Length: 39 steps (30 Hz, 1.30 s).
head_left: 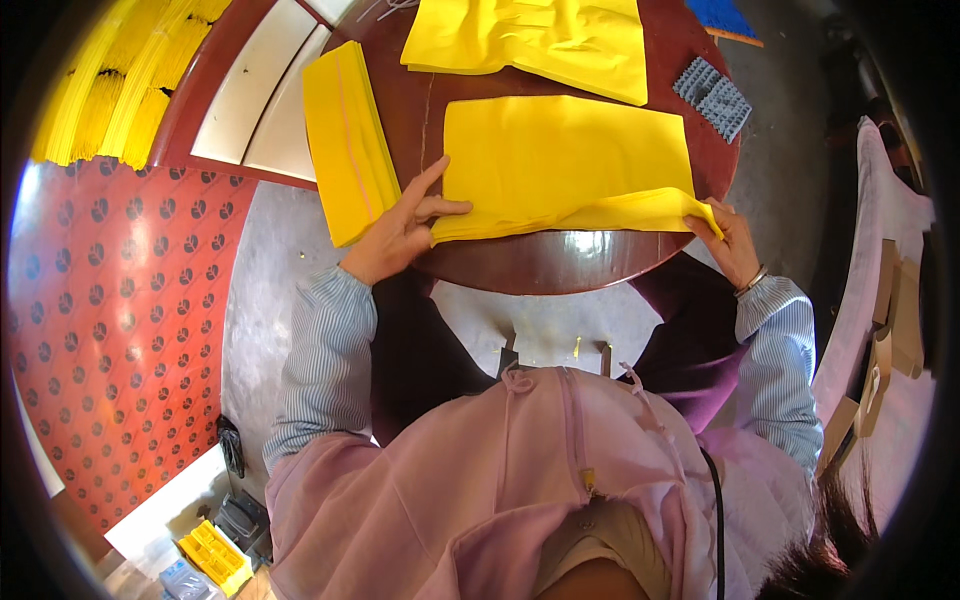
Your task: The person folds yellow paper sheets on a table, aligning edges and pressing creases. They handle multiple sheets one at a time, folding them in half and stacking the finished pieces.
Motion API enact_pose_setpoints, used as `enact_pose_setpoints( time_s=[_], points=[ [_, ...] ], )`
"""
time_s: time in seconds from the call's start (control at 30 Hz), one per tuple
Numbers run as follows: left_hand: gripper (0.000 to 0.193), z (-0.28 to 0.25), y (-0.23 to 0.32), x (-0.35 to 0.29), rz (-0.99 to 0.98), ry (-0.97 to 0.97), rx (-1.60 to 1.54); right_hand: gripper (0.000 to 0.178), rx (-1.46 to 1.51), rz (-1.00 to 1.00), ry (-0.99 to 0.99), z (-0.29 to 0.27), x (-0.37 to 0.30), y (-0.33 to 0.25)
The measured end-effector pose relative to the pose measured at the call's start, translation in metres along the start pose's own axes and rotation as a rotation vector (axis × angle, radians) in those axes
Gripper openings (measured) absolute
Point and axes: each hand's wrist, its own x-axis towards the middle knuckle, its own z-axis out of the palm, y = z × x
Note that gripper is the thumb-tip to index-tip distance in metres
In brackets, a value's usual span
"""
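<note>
A yellow sheet (pixel 570 150) lies on the round dark red table (pixel 520 262), its near edge folded up into a narrow strip. Whether it is cloth or paper I cannot tell. My right hand (pixel 735 248) pinches the right end of that fold between thumb and fingers, lifting the corner slightly. At the left end, my left hand (pixel 395 232) has its fingers spread, some resting on the sheet's near left corner. Beside it stands a stack of folded yellow strips (pixel 350 145) with a pinkish line along the top one.
More yellow sheets (pixel 530 45) lie farther back on the table. A grey studded mat (pixel 712 98) sits at its right edge. Bundled yellow pieces (pixel 120 80) fill the far left. A red patterned surface (pixel 120 310) is at left, and cardboard pieces (pixel 880 350) at right.
</note>
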Motion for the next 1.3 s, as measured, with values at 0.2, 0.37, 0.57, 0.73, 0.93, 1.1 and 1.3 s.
enact_pose_setpoints(
  time_s=[0.2, 0.37, 0.57, 0.73, 0.93, 1.1, 1.3],
  points=[
    [0.112, 0.027, 0.018, -0.008, 0.029, 0.122, 0.278, 0.029, 0.023, -0.006, 0.043, 0.003, 0.0, 0.002],
    [0.068, 0.059, 0.002, 0.006, -0.047, 0.519, 0.086, 0.034, 0.231, 0.113, 0.098, 0.013, -0.004, 0.013],
    [0.055, 0.059, -0.008, 0.007, -0.056, 0.541, 0.273, 0.047, 0.21, 0.136, 0.184, 0.023, -0.006, 0.016],
    [0.064, 0.062, -0.004, 0.012, -0.009, 0.572, 0.414, 0.052, 0.077, 0.162, 0.308, 0.031, -0.008, 0.003],
    [0.092, 0.067, 0.012, 0.016, -0.153, 0.625, 0.331, 0.057, 0.097, 0.169, 0.436, 0.043, -0.009, -0.004],
    [0.09, 0.065, 0.015, 0.016, -0.231, 0.611, 0.28, 0.063, 0.094, 0.153, 0.382, 0.041, -0.011, -0.001],
    [0.058, 0.07, 0.008, 0.01, -0.078, 0.602, -0.039, 0.058, 0.196, 0.045, 0.465, 0.037, -0.016, 0.0]
  ],
)
